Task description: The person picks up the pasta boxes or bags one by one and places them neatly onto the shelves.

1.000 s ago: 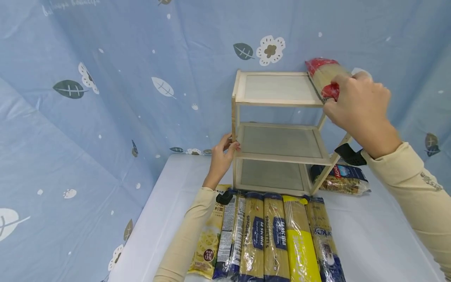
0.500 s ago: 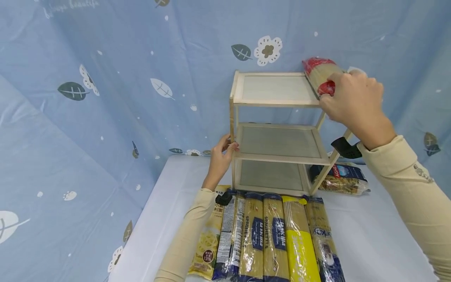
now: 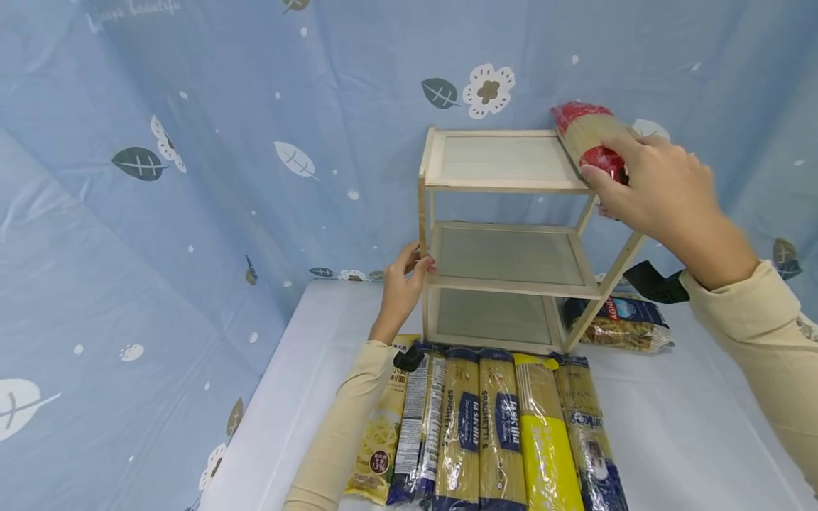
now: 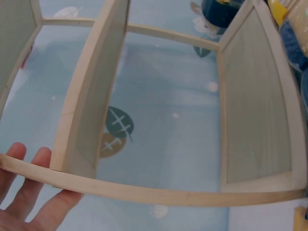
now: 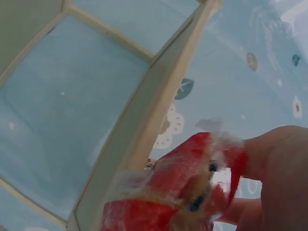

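The right hand (image 3: 664, 195) grasped the red-ended pasta packet (image 3: 591, 138) at the wooden shelf's (image 3: 505, 238) two o'clock corner; the left hand (image 3: 402, 280) gripped its nine o'clock post.

Head view looks down on the rack (image 3: 505, 234) (both wrist views press close beneath it).

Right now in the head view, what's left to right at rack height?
Left hand on the rack's front left post → wooden rack → red-ended spaghetti pack at the top shelf's right edge → right hand holding it.
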A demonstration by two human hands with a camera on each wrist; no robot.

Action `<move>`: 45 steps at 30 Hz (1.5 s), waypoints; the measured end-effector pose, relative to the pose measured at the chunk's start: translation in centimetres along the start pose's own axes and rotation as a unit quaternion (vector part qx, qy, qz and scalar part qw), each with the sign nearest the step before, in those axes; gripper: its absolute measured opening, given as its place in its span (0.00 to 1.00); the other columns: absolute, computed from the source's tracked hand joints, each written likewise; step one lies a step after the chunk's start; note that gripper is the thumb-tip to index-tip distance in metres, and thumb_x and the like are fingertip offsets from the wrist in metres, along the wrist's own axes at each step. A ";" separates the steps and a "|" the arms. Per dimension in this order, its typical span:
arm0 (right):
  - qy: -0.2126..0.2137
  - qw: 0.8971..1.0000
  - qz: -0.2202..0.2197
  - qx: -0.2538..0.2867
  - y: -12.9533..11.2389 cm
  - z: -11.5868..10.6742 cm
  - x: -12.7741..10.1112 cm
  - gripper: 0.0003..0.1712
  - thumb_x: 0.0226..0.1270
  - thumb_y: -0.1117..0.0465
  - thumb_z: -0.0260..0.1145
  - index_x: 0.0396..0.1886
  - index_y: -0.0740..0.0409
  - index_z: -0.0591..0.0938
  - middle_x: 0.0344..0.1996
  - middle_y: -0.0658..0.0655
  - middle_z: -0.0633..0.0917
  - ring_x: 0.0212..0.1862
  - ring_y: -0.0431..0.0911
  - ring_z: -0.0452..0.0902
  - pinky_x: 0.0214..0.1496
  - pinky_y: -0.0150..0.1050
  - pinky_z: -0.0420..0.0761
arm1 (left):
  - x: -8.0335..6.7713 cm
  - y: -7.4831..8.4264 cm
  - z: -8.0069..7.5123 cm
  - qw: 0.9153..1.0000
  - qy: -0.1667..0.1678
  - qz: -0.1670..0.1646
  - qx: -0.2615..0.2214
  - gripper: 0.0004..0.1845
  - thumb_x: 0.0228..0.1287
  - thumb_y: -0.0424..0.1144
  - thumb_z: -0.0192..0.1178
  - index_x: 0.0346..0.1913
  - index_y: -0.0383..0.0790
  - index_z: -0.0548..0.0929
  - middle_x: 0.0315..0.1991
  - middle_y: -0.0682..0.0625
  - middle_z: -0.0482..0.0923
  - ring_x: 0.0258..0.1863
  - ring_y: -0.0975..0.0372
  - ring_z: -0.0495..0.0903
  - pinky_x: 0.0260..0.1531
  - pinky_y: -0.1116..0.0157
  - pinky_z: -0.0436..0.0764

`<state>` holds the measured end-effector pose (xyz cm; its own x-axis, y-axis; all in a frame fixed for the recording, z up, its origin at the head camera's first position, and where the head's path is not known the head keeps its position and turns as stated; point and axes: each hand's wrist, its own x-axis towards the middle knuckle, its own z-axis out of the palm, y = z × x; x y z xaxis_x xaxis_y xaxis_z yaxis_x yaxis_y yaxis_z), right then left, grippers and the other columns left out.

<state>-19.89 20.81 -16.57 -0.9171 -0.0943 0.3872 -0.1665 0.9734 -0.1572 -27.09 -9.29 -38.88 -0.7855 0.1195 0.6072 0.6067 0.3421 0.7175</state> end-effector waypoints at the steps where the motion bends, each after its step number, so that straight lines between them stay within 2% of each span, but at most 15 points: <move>1: -0.004 1.000 0.000 0.005 0.1 -0.1 -0.3 0.36 0.71 0.42 0.49 0.72 0.57 0.61 0.52 0.77 0.70 0.42 0.70 0.69 0.28 0.63 0.70 | 0.0 0.0 0.0 1.000 -0.001 0.000 0.000 0.22 0.72 0.40 0.52 0.64 0.34 0.70 0.41 0.43 0.83 0.36 0.59 0.84 0.51 0.59 0.77; 4: -0.005 1.000 -0.006 0.019 0.2 -0.1 -1.1 0.39 0.70 0.41 0.50 0.73 0.57 0.59 0.61 0.78 0.64 0.47 0.73 0.65 0.36 0.68 0.68 | 0.1 0.1 0.0 1.000 0.001 0.000 -0.001 0.21 0.72 0.41 0.52 0.63 0.35 0.70 0.41 0.44 0.82 0.36 0.59 0.84 0.52 0.59 0.77; 9: 0.023 0.999 -0.017 0.037 0.2 0.0 -2.1 0.39 0.69 0.42 0.55 0.71 0.62 0.62 0.62 0.76 0.64 0.49 0.74 0.65 0.38 0.69 0.67 | 0.2 0.0 0.0 1.000 0.009 0.009 -0.009 0.18 0.71 0.40 0.52 0.61 0.39 0.73 0.39 0.45 0.82 0.35 0.60 0.84 0.53 0.61 0.76; 14: 0.062 0.997 -0.016 0.044 0.2 0.1 -2.7 0.37 0.67 0.47 0.59 0.66 0.68 0.67 0.58 0.78 0.69 0.50 0.73 0.66 0.39 0.67 0.70 | 0.2 -0.3 0.1 1.000 0.007 0.012 -0.009 0.18 0.71 0.40 0.52 0.60 0.40 0.73 0.39 0.45 0.83 0.35 0.60 0.84 0.51 0.61 0.77; 19: 0.098 0.994 -0.025 0.042 0.1 0.2 -3.1 0.33 0.65 0.54 0.59 0.63 0.72 0.70 0.50 0.80 0.73 0.44 0.70 0.69 0.37 0.66 0.73 | 0.2 -0.4 0.2 1.000 0.001 -0.003 -0.003 0.20 0.72 0.42 0.52 0.62 0.39 0.72 0.40 0.46 0.82 0.36 0.61 0.84 0.52 0.60 0.77; 24: 0.123 0.990 -0.038 0.050 0.2 0.2 -3.6 0.30 0.63 0.58 0.58 0.59 0.76 0.72 0.49 0.80 0.74 0.44 0.71 0.69 0.36 0.67 0.73 | 0.4 -0.4 0.3 1.000 0.001 -0.006 -0.007 0.20 0.72 0.42 0.52 0.62 0.39 0.72 0.40 0.45 0.83 0.36 0.61 0.84 0.50 0.59 0.77; 30: 0.127 0.990 -0.033 0.041 0.3 0.1 -3.8 0.29 0.64 0.57 0.58 0.58 0.75 0.73 0.51 0.79 0.74 0.46 0.72 0.68 0.38 0.67 0.71 | 0.7 -0.4 0.4 1.000 0.009 0.007 -0.014 0.18 0.71 0.40 0.53 0.60 0.39 0.74 0.39 0.45 0.83 0.34 0.60 0.84 0.51 0.61 0.77; 38: 0.134 0.990 -0.036 0.001 0.8 0.1 -5.2 0.27 0.62 0.57 0.62 0.53 0.75 0.76 0.52 0.77 0.74 0.43 0.72 0.69 0.34 0.66 0.73 | 0.8 -0.6 0.6 1.000 0.009 0.006 -0.017 0.19 0.71 0.41 0.53 0.61 0.40 0.73 0.39 0.45 0.83 0.34 0.60 0.84 0.50 0.60 0.77; 45: 0.117 0.993 -0.021 0.013 1.6 0.7 -7.0 0.33 0.59 0.59 0.66 0.62 0.69 0.70 0.58 0.76 0.69 0.49 0.72 0.66 0.40 0.70 0.69 | 0.8 -0.7 0.8 1.000 0.013 0.008 -0.019 0.19 0.71 0.41 0.53 0.60 0.40 0.74 0.38 0.45 0.83 0.33 0.59 0.84 0.51 0.61 0.77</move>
<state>-14.04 22.84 -20.19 -0.8006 -0.0816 0.5937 -0.2153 0.9637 -0.1579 -28.25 -8.73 -39.16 -0.7730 0.1002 0.6264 0.6231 0.3050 0.7202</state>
